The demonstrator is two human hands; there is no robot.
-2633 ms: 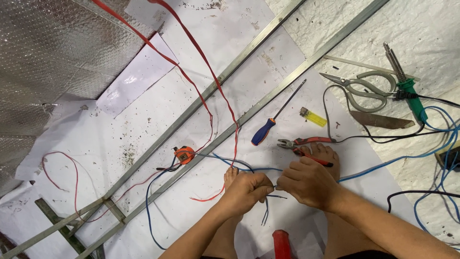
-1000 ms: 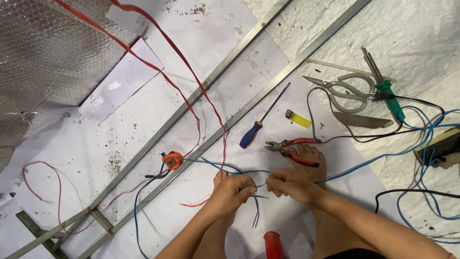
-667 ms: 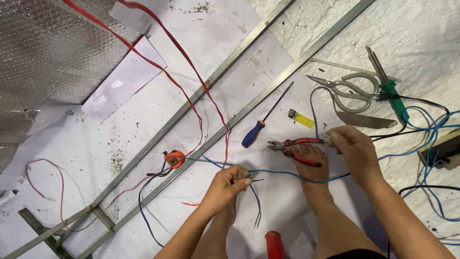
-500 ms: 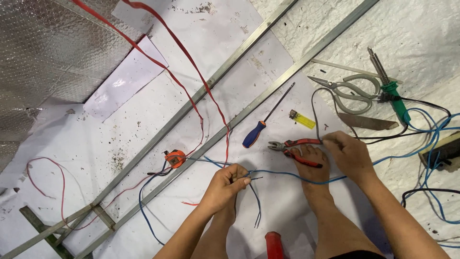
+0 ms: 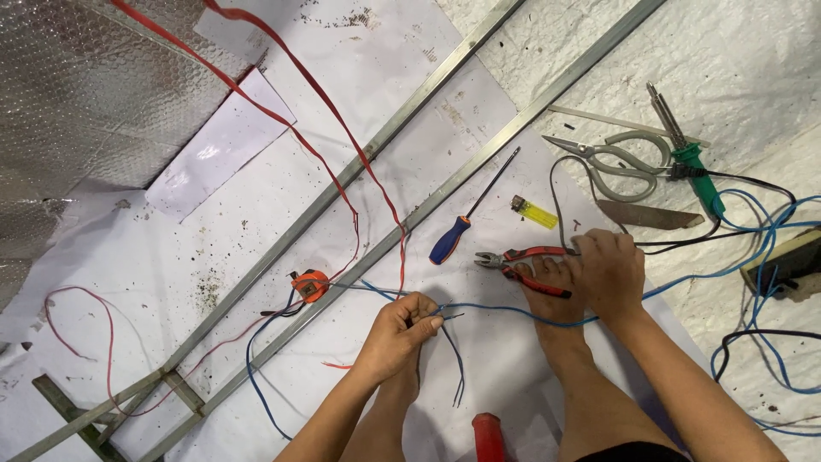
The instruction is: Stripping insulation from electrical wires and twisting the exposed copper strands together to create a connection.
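My left hand (image 5: pixel 400 332) pinches a bundle of thin blue and dark wires (image 5: pixel 453 351) near their stripped ends, low in the middle of the view. A blue wire (image 5: pixel 496 310) runs from it to the right, across my foot. My right hand (image 5: pixel 609 272) is down on the white sheet, its fingers curled over the ends of the red handles of the pliers (image 5: pixel 523 261). The pliers lie flat with their jaws pointing left. A blue-handled screwdriver (image 5: pixel 451 238) and a yellow lighter (image 5: pixel 535 212) lie just above them.
Two long metal channels (image 5: pixel 402 137) cross diagonally, with red wires (image 5: pixel 342 184) draped over them. Grey scissors (image 5: pixel 620 158), a green-handled soldering iron (image 5: pixel 694 167) and a brown blade (image 5: pixel 646 214) lie at upper right. An orange object (image 5: pixel 310 284) sits by the lower channel; foil insulation (image 5: pixel 77 103) fills the left.
My right hand let go of the wires at the left hand and moved right to the pliers' handles. My left hand has kept hold of the wires.
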